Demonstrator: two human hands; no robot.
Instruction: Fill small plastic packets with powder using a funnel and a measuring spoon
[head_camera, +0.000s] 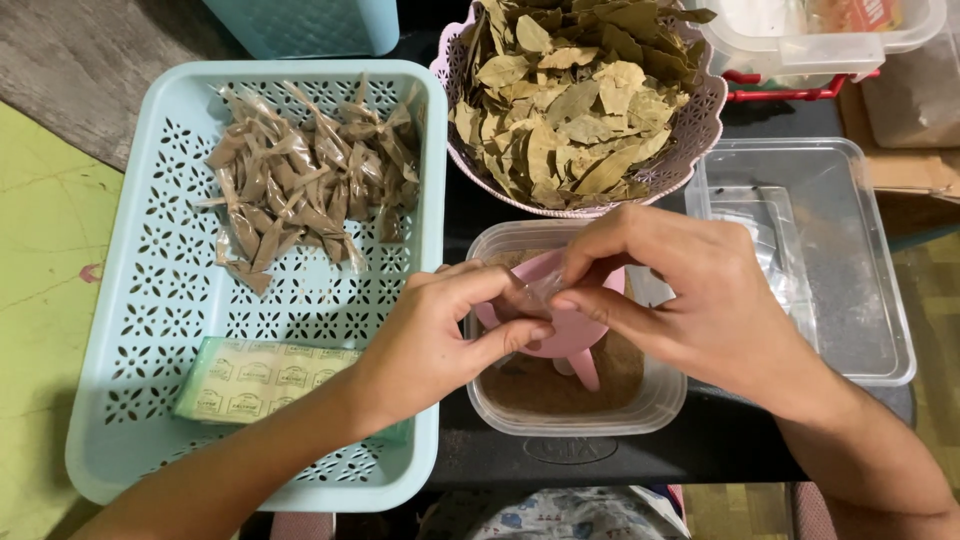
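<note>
My left hand (440, 335) and my right hand (680, 290) meet over a clear tub (640, 405) of brown powder. Together their fingertips pinch a small clear plastic sachet (535, 293). A pink funnel (572, 335) sits under the fingers, its spout pointing down over the powder. Left of my hands lies a pale blue perforated tray (160, 300) holding a pile of small filled brown sachets (300, 175) and a stack of pale green paper labels (255, 380).
A pink lacy basket (705, 125) full of dried leaves stands behind the tub. At the right is a clear shallow container (860, 300) with empty plastic bags. Clear lidded boxes (800, 40) sit at the top right, a blue bin (300, 25) at the top.
</note>
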